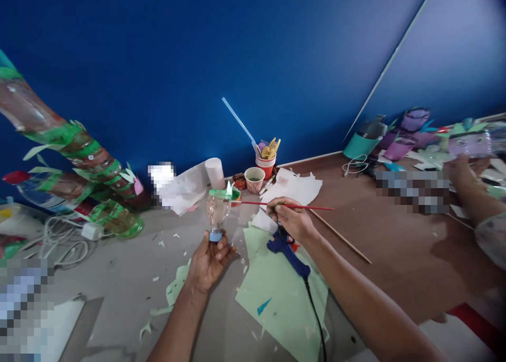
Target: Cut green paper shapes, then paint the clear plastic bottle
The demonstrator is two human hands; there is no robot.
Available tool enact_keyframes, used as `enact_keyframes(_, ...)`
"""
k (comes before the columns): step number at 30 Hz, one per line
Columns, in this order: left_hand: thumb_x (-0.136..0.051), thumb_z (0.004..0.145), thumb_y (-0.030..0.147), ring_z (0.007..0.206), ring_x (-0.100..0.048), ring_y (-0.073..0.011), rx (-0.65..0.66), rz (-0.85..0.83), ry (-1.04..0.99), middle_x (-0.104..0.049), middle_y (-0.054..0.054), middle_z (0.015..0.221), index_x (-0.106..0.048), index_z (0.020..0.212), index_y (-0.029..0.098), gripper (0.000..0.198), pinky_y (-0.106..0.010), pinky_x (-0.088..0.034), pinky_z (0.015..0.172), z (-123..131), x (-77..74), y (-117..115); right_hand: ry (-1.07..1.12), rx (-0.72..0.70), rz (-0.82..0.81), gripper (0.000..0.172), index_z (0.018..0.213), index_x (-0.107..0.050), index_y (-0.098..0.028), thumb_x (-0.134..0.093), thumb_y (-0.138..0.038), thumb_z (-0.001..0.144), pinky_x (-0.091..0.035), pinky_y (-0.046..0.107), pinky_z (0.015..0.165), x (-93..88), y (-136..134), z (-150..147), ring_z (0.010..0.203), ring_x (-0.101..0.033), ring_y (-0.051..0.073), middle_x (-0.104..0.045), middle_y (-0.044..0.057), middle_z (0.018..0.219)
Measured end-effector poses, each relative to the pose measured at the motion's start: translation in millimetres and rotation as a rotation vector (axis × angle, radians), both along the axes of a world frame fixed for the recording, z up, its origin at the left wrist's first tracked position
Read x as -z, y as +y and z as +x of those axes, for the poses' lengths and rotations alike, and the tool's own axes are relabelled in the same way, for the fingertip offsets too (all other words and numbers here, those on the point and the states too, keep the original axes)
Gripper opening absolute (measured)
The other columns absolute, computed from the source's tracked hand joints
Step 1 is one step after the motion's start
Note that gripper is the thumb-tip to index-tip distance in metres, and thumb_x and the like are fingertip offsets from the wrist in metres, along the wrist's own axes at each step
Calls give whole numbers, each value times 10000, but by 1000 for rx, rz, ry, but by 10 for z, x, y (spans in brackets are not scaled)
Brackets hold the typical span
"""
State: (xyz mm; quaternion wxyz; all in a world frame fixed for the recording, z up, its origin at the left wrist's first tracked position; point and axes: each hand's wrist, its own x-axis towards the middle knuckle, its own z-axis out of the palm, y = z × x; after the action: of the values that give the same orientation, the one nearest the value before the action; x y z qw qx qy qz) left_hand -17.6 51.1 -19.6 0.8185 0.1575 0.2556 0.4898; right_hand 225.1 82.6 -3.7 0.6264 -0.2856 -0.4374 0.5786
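Observation:
My left hand (212, 256) grips a clear plastic bottle top (216, 214) by its blue cap (215, 236), neck down. Green paint rings its upper rim, where a pale green leaf-shaped piece stands. Between the fingers of my right hand (290, 217) is a thin red paintbrush (308, 207), lying nearly level with its tip beside the bottle top. Whether the bristles touch the plastic I cannot tell. Behind the bottle top, a small pot of green paint (236, 195) is partly hidden. Below my right hand a blue glue gun (290, 254) rests on pale green paper (272, 293).
Paper cups (254, 180) stand by the blue wall. A wooden stick (343, 238) lies to the right. Painted bottle trunks (95, 154) and a white cable (71, 241) occupy the left. At far right, another person's hand (462, 175) holds a purple bottle craft (470, 142).

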Motion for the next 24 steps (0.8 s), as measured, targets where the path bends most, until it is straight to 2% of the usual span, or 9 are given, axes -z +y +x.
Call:
enact_keyframes(4, -504, 931, 329, 444, -407, -42, 16, 23, -7, -490, 40, 601, -646, 868, 93, 282, -340, -568, 802, 5, 14, -3, -32, -41, -3, 122, 768, -738, -173, -722, -283, 717, -409, 271, 531, -24, -8, -8, 582, -551, 139, -674, 43, 645)
enact_keyframes(9, -537, 914, 333, 443, -409, -41, 15, 30, 0, -495, 39, 600, -649, 856, 87, 277, -333, -569, 796, 4, 8, -13, -3, 37, 6, 123, 803, -735, -186, -710, -284, 733, -406, 265, 532, -19, -12, -9, 576, -536, 127, -674, 35, 678)
enact_keyframes(13, -491, 936, 335, 442, -409, -45, 12, 22, 18, -495, 38, 600, -650, 860, 88, 303, -336, -567, 796, 14, -10, -19, -64, -26, 18, 119, 792, -733, -174, -698, -275, 740, -415, 272, 548, -17, -21, -9, 589, -544, 133, -682, 47, 685)
enact_keyframes(18, -434, 960, 324, 443, -404, -44, 7, 23, 24, -496, 36, 602, -653, 877, 82, 337, -339, -564, 801, 22, -12, -20, -48, 15, 9, 132, 794, -733, -180, -700, -286, 723, -407, 272, 536, -17, -20, -10, 575, -533, 131, -685, 41, 693)
enact_keyframes(21, -458, 951, 330, 446, -405, -45, 9, 24, 23, -493, 39, 602, -652, 883, 84, 321, -337, -563, 798, 21, -13, -19, -74, -17, 18, 119, 788, -733, -177, -693, -275, 735, -414, 275, 549, -15, -18, -9, 580, -535, 132, -684, 45, 692)
enact_keyframes(24, -508, 929, 336, 446, -406, -47, 13, 28, 31, -494, 42, 605, -648, 876, 95, 284, -339, -561, 801, 19, -18, -16, -51, 19, 21, 115, 798, -734, -184, -688, -273, 742, -405, 272, 541, -15, -15, -12, 570, -526, 126, -677, 39, 696)
